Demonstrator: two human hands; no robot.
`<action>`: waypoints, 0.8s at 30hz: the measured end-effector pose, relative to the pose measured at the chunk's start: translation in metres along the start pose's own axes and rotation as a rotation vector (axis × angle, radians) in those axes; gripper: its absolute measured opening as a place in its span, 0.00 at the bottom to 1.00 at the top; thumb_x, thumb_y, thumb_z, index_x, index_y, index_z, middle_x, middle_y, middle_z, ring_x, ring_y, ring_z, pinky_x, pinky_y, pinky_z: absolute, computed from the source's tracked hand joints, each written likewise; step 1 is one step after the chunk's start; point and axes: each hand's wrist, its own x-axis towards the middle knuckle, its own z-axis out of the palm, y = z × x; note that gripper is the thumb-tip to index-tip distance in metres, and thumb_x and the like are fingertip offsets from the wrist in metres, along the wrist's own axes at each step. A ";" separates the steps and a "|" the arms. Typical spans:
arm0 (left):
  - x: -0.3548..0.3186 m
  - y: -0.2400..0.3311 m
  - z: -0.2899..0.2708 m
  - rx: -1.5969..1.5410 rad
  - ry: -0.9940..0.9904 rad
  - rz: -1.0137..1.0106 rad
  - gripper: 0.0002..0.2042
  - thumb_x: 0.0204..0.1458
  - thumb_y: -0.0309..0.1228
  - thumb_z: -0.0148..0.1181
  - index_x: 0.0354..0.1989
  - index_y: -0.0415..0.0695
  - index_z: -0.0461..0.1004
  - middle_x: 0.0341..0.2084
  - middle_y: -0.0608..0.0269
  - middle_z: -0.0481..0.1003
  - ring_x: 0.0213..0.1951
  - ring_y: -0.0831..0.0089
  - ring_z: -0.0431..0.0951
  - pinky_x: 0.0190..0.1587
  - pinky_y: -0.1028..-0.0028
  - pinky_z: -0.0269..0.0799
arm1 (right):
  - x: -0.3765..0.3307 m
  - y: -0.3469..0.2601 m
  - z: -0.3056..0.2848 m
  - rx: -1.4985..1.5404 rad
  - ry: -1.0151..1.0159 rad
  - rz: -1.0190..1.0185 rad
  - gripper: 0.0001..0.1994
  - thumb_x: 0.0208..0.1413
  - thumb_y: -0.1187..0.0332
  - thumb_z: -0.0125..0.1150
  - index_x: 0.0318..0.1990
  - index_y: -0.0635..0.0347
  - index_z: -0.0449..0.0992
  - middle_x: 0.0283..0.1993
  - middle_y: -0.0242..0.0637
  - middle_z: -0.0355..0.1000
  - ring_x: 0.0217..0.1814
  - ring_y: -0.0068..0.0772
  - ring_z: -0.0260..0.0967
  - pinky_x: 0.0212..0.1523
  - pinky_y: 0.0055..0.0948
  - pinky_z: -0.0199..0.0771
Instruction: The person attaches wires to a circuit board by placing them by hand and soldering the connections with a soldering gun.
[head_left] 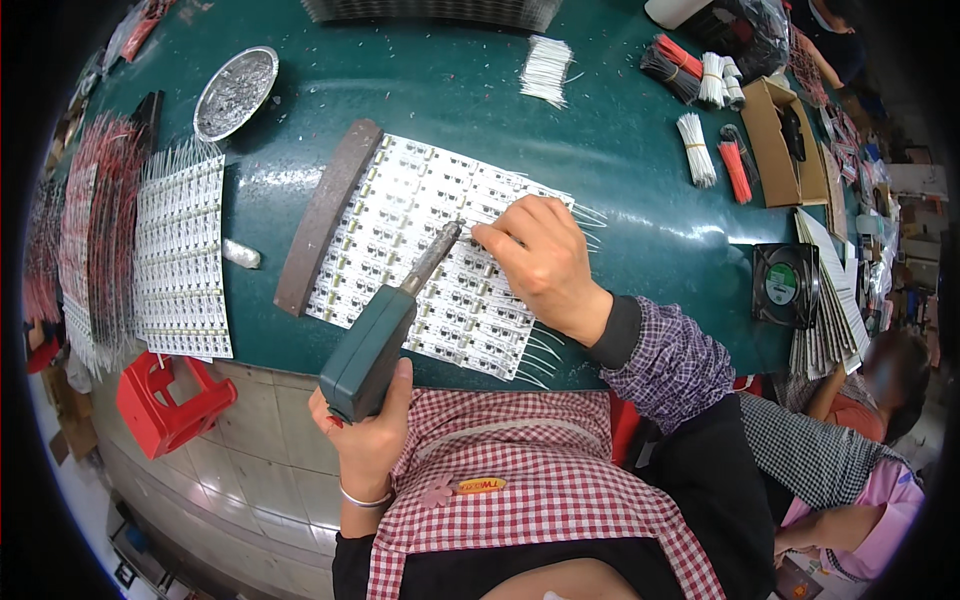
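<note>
Two grips over white circuit panel [440,250]: left hand [365,430] clamped on green soldering iron [375,345], right hand [540,255] pinching wire.

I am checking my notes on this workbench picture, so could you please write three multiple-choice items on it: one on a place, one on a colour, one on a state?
1. Where does the round metal dish sit?
A. far left of the table
B. on the floor
C. inside the cardboard box

2. What colour is the soldering iron's handle?
A. yellow
B. dark green
C. white

3. What is the left hand doing?
A. resting open on the table
B. gripping the soldering iron
C. lifting the red stool

Answers: 1 A, it lies on the green table beyond the brown bar; 2 B, the handle shows dark green; 3 B, fingers wrap the handle while the right hand touches the white circuit panel.
</note>
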 end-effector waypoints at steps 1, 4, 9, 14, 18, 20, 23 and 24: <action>0.002 0.003 0.000 -0.031 -0.012 -0.024 0.12 0.44 0.19 0.72 0.35 0.34 0.76 0.29 0.60 0.78 0.27 0.77 0.76 0.29 0.77 0.70 | 0.000 0.000 0.001 0.000 0.000 0.000 0.12 0.41 0.76 0.62 0.37 0.60 0.78 0.30 0.32 0.69 0.35 0.35 0.69 0.39 0.35 0.68; 0.007 0.006 0.002 0.003 -0.026 0.028 0.07 0.45 0.19 0.70 0.31 0.34 0.78 0.25 0.62 0.78 0.24 0.78 0.75 0.27 0.77 0.69 | -0.001 0.000 0.002 -0.009 0.003 0.002 0.11 0.41 0.76 0.62 0.37 0.59 0.78 0.30 0.32 0.69 0.35 0.35 0.69 0.39 0.35 0.67; 0.007 0.007 0.001 -0.025 -0.036 -0.014 0.08 0.45 0.19 0.70 0.33 0.35 0.77 0.27 0.61 0.79 0.26 0.78 0.76 0.29 0.77 0.70 | 0.000 -0.001 0.002 -0.017 0.006 -0.002 0.11 0.42 0.75 0.61 0.36 0.59 0.78 0.29 0.32 0.68 0.35 0.34 0.68 0.39 0.34 0.67; 0.001 0.004 0.001 -0.011 -0.016 -0.033 0.09 0.45 0.20 0.71 0.34 0.35 0.78 0.29 0.60 0.79 0.28 0.77 0.77 0.30 0.77 0.70 | 0.000 -0.001 0.003 -0.023 0.014 0.001 0.11 0.41 0.75 0.61 0.36 0.59 0.78 0.29 0.32 0.68 0.34 0.34 0.68 0.38 0.34 0.67; -0.004 0.004 0.000 0.063 0.070 -0.037 0.11 0.44 0.22 0.73 0.35 0.34 0.78 0.30 0.61 0.79 0.29 0.77 0.77 0.31 0.77 0.71 | 0.000 -0.002 0.001 -0.033 0.004 0.008 0.11 0.41 0.75 0.61 0.36 0.60 0.78 0.29 0.32 0.68 0.35 0.35 0.68 0.38 0.34 0.67; -0.004 0.004 0.000 -0.012 0.096 -0.107 0.12 0.44 0.22 0.74 0.35 0.34 0.78 0.31 0.60 0.79 0.29 0.77 0.77 0.31 0.77 0.72 | 0.001 -0.003 0.001 -0.027 0.014 0.012 0.12 0.40 0.76 0.62 0.36 0.60 0.78 0.29 0.32 0.68 0.35 0.35 0.68 0.38 0.34 0.67; -0.004 0.003 -0.001 -0.026 0.089 -0.107 0.12 0.43 0.22 0.74 0.35 0.34 0.79 0.33 0.59 0.79 0.31 0.76 0.78 0.31 0.77 0.72 | 0.001 -0.006 -0.002 -0.030 0.061 0.003 0.13 0.38 0.78 0.63 0.37 0.60 0.78 0.30 0.32 0.68 0.35 0.36 0.68 0.38 0.34 0.67; -0.005 0.004 -0.001 -0.032 0.099 -0.110 0.12 0.43 0.22 0.75 0.36 0.34 0.79 0.33 0.59 0.79 0.31 0.76 0.78 0.31 0.77 0.72 | 0.001 -0.008 -0.003 -0.036 0.097 -0.010 0.15 0.36 0.79 0.64 0.37 0.60 0.78 0.30 0.33 0.68 0.35 0.36 0.68 0.38 0.34 0.67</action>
